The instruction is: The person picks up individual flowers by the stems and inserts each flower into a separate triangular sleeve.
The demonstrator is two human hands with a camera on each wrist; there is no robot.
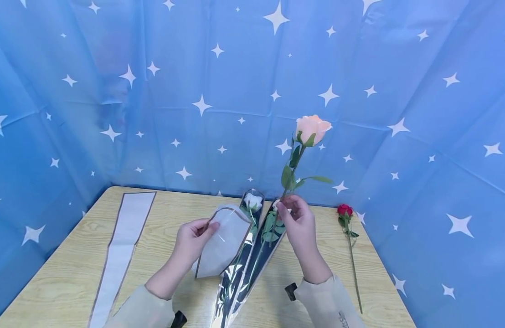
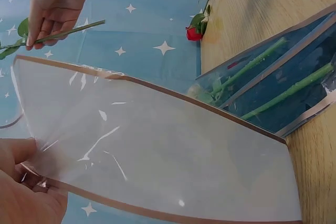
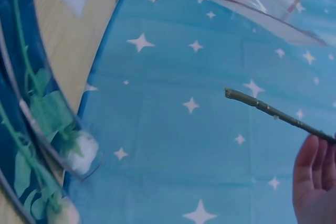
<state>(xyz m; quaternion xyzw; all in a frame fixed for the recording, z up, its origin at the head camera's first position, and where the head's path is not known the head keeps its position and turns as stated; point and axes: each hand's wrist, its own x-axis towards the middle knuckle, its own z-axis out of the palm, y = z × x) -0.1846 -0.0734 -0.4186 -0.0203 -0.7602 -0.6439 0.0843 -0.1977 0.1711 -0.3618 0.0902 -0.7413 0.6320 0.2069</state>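
My left hand (image 1: 196, 239) pinches the edge of a white flower-wrapping sleeve (image 1: 221, 246) with a brown border and a clear film front. In the left wrist view the sleeve (image 2: 157, 145) spreads wide from the fingers. My right hand (image 1: 298, 221) holds a pale pink artificial rose (image 1: 312, 130) upright by its green stem, leaves above the fingers. The cut end of the stem (image 3: 262, 107) sticks out past the hand in the right wrist view. Below and between the hands lie two white roses (image 1: 253, 202) in dark, clear-fronted sleeves (image 1: 258, 259).
Another white sleeve (image 1: 120, 246) with a brown border lies flat on the left of the wooden table (image 1: 162, 209). A red rose (image 1: 345, 210) lies at the right side, stem toward the front. A blue curtain (image 1: 236, 68) with white stars stands behind the table.
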